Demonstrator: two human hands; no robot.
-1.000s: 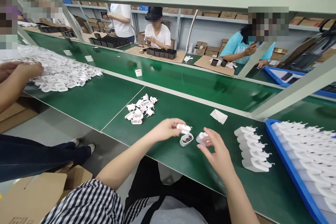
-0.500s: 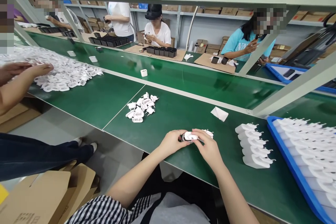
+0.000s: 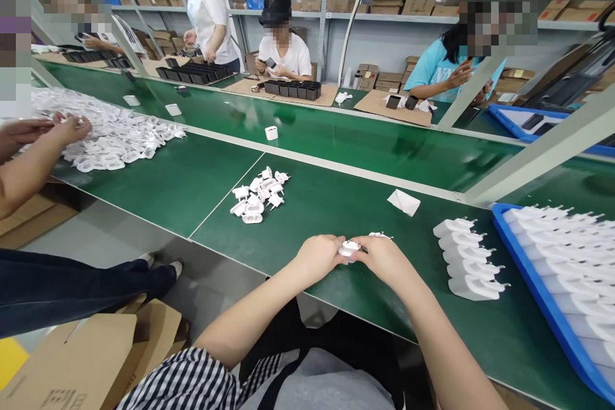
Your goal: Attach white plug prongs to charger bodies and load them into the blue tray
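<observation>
Between my two hands, low over the green bench, is a white plug adapter [image 3: 350, 247]. My left hand [image 3: 321, 259] grips its left end with the fingers closed. From the other side, my right hand [image 3: 382, 257] pinches its right end. Just behind the right hand, more white plug parts [image 3: 380, 235] show, mostly covered by it. A small heap of white plug heads [image 3: 259, 195] lies to the left, ahead of my hands. Off to the right, several white adapters [image 3: 468, 259] stand in a row with their pins pointing right.
A blue tray [image 3: 542, 307] full of white adapters sits at the right. A folded white paper [image 3: 404, 202] lies near the bench's raised strip. On the conveyor rides a white housing [image 3: 271, 133]. At left, a co-worker's hands [image 3: 72, 128] are over a large white pile [image 3: 120, 141].
Both hands have turned the adapter; its dark side no longer shows, and my fingers have closed in around its ends. The white housing on the conveyor has shifted right.
</observation>
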